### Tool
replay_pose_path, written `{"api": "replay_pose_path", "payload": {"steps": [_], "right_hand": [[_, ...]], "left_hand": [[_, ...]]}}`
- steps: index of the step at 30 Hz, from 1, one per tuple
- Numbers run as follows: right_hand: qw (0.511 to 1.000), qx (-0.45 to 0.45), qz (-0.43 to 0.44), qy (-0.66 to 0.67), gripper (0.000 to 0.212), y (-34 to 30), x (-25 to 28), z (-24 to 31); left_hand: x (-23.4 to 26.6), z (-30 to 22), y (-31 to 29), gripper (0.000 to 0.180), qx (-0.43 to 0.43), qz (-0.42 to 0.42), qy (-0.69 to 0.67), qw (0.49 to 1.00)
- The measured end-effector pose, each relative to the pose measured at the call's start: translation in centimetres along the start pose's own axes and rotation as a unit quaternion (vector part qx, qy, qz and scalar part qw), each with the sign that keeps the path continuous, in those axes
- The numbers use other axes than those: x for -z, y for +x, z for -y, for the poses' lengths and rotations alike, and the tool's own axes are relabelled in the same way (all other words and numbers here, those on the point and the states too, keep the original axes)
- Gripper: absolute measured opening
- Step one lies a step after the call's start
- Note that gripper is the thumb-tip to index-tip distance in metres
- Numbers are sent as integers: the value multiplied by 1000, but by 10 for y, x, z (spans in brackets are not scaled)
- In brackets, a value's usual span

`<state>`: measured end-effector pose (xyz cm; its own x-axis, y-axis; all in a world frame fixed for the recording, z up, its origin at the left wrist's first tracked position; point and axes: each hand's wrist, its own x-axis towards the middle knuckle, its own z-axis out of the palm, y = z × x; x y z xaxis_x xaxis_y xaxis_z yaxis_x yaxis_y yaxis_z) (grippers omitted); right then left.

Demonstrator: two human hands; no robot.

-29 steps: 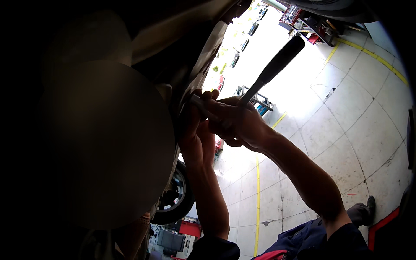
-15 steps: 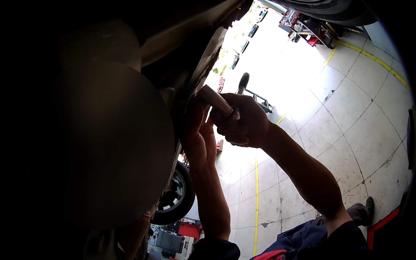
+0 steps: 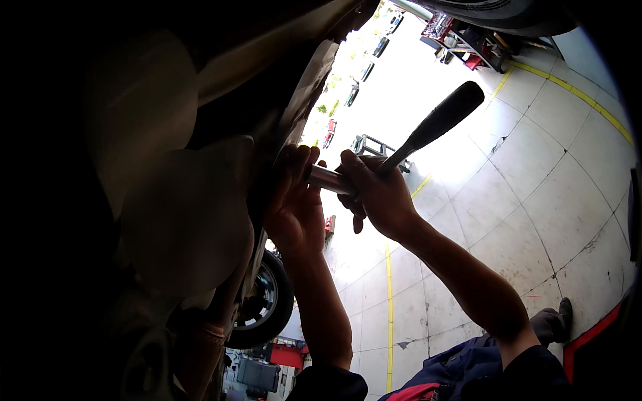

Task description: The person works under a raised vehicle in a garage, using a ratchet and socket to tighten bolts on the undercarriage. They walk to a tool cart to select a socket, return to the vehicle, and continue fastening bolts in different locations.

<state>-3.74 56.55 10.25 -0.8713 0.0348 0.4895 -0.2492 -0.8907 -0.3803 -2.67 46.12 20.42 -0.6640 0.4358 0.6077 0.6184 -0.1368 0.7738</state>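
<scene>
A ratchet wrench (image 3: 431,127) with a long black handle slants up to the right, its bright metal socket (image 3: 328,179) pointing left. My right hand (image 3: 381,194) is closed round the ratchet's head and the socket's near end, with one finger hanging below. Against the dark underside of a raised car (image 3: 311,90), my left hand (image 3: 294,200) is turned palm toward me. Its curled fingers are at the socket's far end, partly lost in shadow. Whatever the socket points at is hidden by these fingers and the dark.
Dark rounded car parts (image 3: 187,227) fill the left side close by. A wheel (image 3: 264,301) hangs below my left forearm. Beyond are a tiled floor (image 3: 521,200) with yellow lines, a tool cart (image 3: 468,43) at the upper right, a metal frame stand (image 3: 374,147) and parked cars outside.
The ratchet's handle has swung from pointing away to slanting up right, showing its length. My right hand has turned with it. My left hand's palm has opened more toward me.
</scene>
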Motion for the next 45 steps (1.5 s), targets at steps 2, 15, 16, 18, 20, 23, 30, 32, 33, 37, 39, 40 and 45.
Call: {"api": "replay_pose_path", "payload": {"steps": [2, 15, 16, 18, 20, 23, 30, 32, 33, 37, 39, 40, 45], "right_hand": [[1000, -8, -27, -8, 43, -6, 8, 0], [993, 28, -115, 11, 41, -62, 67, -6], [991, 35, -130, 15, 44, -62, 70, -8], [991, 35, -125, 6, 44, -68, 72, -10], [991, 39, -129, -2, 44, -74, 76, -10], [990, 35, -137, -12, 43, -85, 79, -15], [982, 43, -184, -26, 42, -103, 102, -17], [982, 34, -185, -24, 42, -103, 104, -18], [982, 33, -186, -25, 42, -104, 105, -19], [982, 23, -185, -17, 42, -104, 103, -20], [978, 29, -207, -24, 41, -104, 106, -20], [977, 28, -209, -26, 41, -105, 104, -21], [979, 31, -199, -24, 39, -106, 104, -28]], "left_hand": [[4, 5, 0, 30, -28, 19, 5, 999], [-3, 23, 0, 23, -6, 28, -162, 986], [-11, 23, 0, 23, 10, 21, -222, 975], [-22, 20, -5, 24, 36, -4, -329, 944], [-21, 21, -4, 29, 32, -32, -398, 916], [-22, 18, -9, 30, 29, -32, -448, 893], [-37, 24, -20, 33, 34, -2, -492, 870], [-34, 24, -19, 34, 33, 2, -495, 868], [-30, 24, -19, 34, 36, 5, -495, 868], [-18, 16, -14, 33, 62, 35, -492, 868], [-26, 17, -13, 34, 81, 23, -495, 865], [-27, 12, -17, 34, 78, 21, -486, 870], [-21, -2, -27, 39, 88, 17, -510, 856]]}}
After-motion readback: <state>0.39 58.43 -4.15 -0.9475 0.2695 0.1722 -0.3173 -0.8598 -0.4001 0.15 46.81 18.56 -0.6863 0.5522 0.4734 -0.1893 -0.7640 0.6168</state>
